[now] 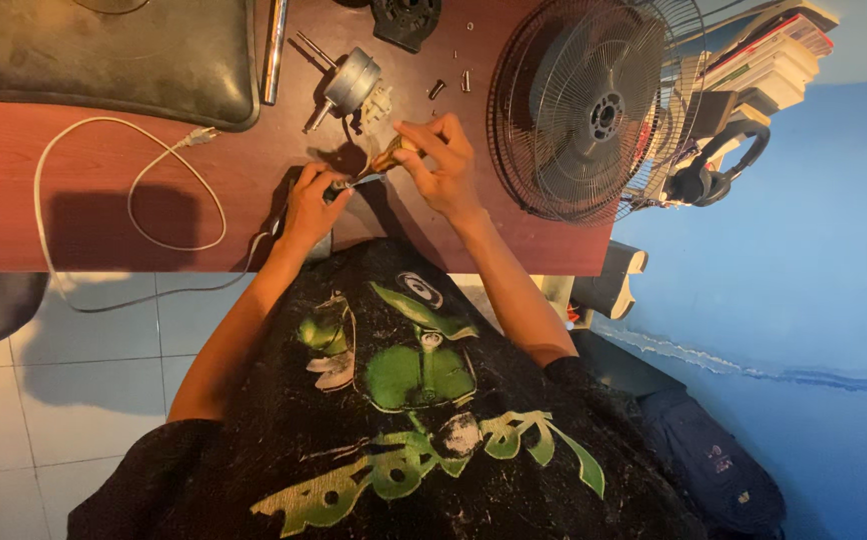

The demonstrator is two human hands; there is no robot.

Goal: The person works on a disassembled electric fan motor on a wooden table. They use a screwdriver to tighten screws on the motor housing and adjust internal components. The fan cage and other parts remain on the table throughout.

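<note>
Nearest is the person's black shirt (404, 420) with its green print, filling the lower part of the view; pale floor tiles (74, 400) show to the left and a blue wall (804, 250) to the right. Both forearms reach out to the near edge of the reddish-brown table (104, 170). The left hand (312, 205) is curled shut around a small dark part (337, 187) at the table's edge; the right hand (442, 165), just beside it, pinches the yellowish handle of a screwdriver (386, 160), whose thin metal shaft slants down to that part; the two hands are almost touching. A white power cord (134, 190) loops over the table to the left and hangs off its near edge. Just beyond the hands lies a grey fan motor (351, 80) with its shaft tilted; a few small screws (449, 85) are scattered to its right. To the right stands a dark wire fan guard (594, 110); behind it, books (774, 60) are stacked and black headphones (714, 170) hang. At the far left rests a dark cushion (104, 50); a black plastic housing (406, 20) sits at the far edge.
</note>
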